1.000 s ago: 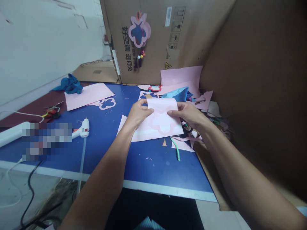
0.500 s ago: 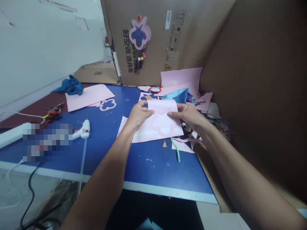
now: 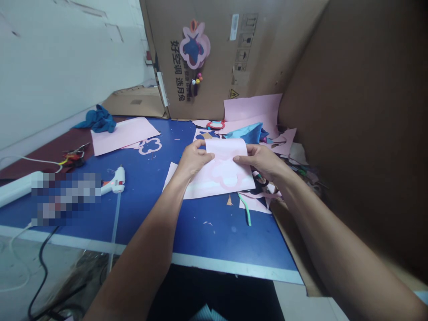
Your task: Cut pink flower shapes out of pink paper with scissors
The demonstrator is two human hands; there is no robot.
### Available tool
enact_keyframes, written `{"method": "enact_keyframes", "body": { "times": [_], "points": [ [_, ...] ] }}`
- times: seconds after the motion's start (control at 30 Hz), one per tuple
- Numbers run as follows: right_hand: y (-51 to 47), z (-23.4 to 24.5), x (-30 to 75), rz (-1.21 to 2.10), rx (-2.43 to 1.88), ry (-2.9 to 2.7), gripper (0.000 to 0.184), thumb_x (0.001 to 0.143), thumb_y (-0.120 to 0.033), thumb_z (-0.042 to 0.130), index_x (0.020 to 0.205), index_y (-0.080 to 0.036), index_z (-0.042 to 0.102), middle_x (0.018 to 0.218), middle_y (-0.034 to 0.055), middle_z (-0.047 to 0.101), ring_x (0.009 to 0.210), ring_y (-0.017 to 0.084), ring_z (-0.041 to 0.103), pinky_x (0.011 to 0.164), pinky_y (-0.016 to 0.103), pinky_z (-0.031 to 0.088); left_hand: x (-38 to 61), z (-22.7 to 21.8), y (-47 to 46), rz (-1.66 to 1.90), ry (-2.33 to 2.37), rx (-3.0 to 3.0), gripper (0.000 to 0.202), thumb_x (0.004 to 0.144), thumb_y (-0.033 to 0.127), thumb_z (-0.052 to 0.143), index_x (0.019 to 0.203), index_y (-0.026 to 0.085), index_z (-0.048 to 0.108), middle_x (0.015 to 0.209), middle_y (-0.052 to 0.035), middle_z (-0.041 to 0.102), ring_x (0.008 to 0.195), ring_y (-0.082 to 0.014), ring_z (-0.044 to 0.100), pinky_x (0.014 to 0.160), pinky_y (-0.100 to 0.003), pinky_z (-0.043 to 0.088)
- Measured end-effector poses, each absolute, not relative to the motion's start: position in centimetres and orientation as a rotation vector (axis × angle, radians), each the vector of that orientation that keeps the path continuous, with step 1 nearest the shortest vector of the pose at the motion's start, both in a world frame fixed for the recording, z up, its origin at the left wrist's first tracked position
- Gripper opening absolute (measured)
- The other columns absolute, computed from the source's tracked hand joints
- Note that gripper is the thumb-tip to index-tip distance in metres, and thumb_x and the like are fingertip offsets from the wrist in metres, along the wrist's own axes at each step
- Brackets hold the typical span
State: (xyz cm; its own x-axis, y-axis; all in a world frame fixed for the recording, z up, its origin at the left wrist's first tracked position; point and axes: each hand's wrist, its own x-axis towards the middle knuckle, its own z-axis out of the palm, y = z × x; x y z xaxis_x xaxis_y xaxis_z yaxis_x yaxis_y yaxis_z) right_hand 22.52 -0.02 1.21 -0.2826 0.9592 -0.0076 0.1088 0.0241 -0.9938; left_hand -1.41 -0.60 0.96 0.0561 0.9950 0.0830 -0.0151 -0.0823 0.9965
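I hold a pink sheet (image 3: 224,167) with a cloud-shaped outline on it, over the blue table (image 3: 197,227). My left hand (image 3: 192,159) pinches its left edge near the top. My right hand (image 3: 262,161) grips its right edge, fingers closed on the paper. Under the held sheet lies another, larger pink sheet (image 3: 197,189) flat on the table. A green strip (image 3: 245,209) and paper scraps lie just in front of my right hand.
A white glue gun (image 3: 115,178) with a glue stick lies at the left. Further back are a pink sheet (image 3: 123,133), a cloud cutout (image 3: 150,145), a blue cloth (image 3: 98,119) and pliers (image 3: 74,155). Cardboard walls (image 3: 351,125) close off the back and right. Blue and pink paper (image 3: 249,129) piles behind.
The view has shifted slightly; my hands and the pink sheet stay almost in the same place, with only small finger adjustments on the sheet's edges.
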Motion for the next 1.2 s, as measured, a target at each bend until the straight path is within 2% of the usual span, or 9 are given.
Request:
{"method": "enact_keyframes", "body": {
  "times": [0.67,0.8,0.93,1.0,1.2],
  "points": [
    [0.3,0.8,22.4,1.38,-1.148,-1.488,0.034,0.071,-0.03,0.091,0.102,-0.024,0.079,0.106,0.0063,0.083,0.092,0.026,0.076,0.083,0.039,0.065,-1.4,0.9,-0.6,1.237,1.091,1.294,0.038,0.072,0.013,0.076,0.108,0.02,0.068,0.076,-0.0021,0.076,0.063,-0.0203,0.072,0.06,-0.031,0.057],
    [0.1,1.0,22.4,1.351,-1.186,-1.505,0.029,0.073,-0.036,0.09,0.096,-0.023,0.078,0.096,0.0056,0.082,0.081,0.023,0.074,0.072,0.034,0.062,-1.7,0.9,-0.4,1.252,1.085,1.276,0.038,0.071,0.013,0.077,0.106,0.02,0.068,0.077,-0.0028,0.077,0.065,-0.0208,0.073,0.061,-0.031,0.056],
    [-0.1,1.7,22.6,1.232,-1.26,-1.535,0.025,0.081,-0.043,0.084,0.082,-0.022,0.071,0.08,0.0021,0.075,0.066,0.015,0.065,0.056,0.025,0.05,-3.0,1.3,0.0,1.355,1.129,1.218,0.038,0.067,0.012,0.08,0.102,0.019,0.068,0.08,-0.0034,0.077,0.067,-0.0202,0.073,0.064,-0.031,0.057],
    [-0.1,2.0,22.8,1.176,-1.3,-1.518,0.025,0.083,-0.044,0.081,0.084,-0.022,0.069,0.081,0.0025,0.075,0.067,0.014,0.065,0.055,0.023,0.046,-3.8,1.6,0.3,1.434,1.154,1.161,0.038,0.067,0.012,0.079,0.102,0.019,0.067,0.08,-0.004,0.077,0.069,-0.0215,0.073,0.066,-0.033,0.058],
    [0.5,2.0,23.9,1.028,-1.361,-1.48,0.021,0.085,-0.038,0.076,0.089,-0.02,0.067,0.084,0.0061,0.078,0.071,0.016,0.069,0.056,0.022,0.047,-5.5,2.0,1.3,1.722,1.236,0.984,0.038,0.063,0.007,0.076,0.097,0.019,0.067,0.084,-0.0051,0.077,0.074,-0.0232,0.074,0.069,-0.034,0.059]
  ]
}}
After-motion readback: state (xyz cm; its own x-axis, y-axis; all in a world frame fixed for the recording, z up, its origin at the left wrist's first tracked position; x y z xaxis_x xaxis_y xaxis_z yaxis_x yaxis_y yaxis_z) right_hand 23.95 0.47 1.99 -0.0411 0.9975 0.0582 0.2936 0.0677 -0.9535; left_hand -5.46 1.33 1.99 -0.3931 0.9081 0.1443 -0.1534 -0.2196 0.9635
